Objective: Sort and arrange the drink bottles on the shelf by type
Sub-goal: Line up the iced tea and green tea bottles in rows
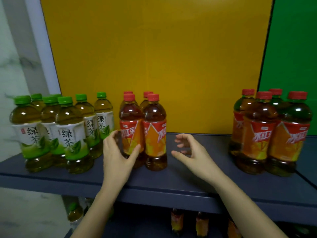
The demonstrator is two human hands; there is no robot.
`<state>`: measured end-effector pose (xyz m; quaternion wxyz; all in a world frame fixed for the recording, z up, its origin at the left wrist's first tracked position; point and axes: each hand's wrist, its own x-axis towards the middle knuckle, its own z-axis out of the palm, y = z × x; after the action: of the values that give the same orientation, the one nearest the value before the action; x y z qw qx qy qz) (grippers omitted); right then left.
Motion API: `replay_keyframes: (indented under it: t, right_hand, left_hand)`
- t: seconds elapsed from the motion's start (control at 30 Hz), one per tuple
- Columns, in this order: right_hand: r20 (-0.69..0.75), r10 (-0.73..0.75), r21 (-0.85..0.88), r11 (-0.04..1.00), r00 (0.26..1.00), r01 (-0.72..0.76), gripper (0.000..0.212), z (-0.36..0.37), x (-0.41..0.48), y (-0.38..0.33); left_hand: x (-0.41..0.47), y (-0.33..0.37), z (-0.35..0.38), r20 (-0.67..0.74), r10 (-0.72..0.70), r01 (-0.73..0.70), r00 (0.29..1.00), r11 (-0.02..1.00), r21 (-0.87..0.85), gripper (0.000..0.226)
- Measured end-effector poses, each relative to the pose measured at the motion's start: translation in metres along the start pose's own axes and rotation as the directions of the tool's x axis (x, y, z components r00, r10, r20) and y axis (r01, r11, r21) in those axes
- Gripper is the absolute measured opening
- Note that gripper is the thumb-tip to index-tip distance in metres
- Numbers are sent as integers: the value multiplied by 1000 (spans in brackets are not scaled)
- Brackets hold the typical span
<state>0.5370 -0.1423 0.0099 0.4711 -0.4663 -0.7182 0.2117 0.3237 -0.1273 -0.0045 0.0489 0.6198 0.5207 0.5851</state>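
The left grip [118, 155] curls round the front-left iced tea bottle [130, 115] mid-shelf [171, 182], near the front edge. The right grip [190, 152] hangs spread and empty beside it. Hold low and keep the bottle upright (tall bottles tip) when joining the right-end cluster [257, 131]. Red labels read 冰红茶; the left-end green bottles [70, 131] read 绿茶.
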Motion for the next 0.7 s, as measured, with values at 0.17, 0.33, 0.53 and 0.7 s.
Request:
replay_keyframes:
  t: [0.17, 0.33, 0.53, 0.7]
  right_hand:
    - [246, 173, 219, 949, 954, -229, 63, 28, 28, -2]
    - [336, 193, 351, 883, 922, -313, 66, 32, 40, -2]
    - [229, 210, 230, 937, 950, -263, 60, 34, 37, -6]
    - [73, 160, 131, 977, 984, -169, 59, 30, 26, -4]
  left_hand:
    - [20, -16, -6, 323, -226, 320, 919, 906, -277, 74]
    - [38, -33, -6, 568, -250, 523, 784, 759, -388, 82]
    - [40, -36, -4, 562, -169, 450, 810, 794, -409, 69]
    - [31, -27, 2, 492, -150, 379, 858, 830, -409, 56]
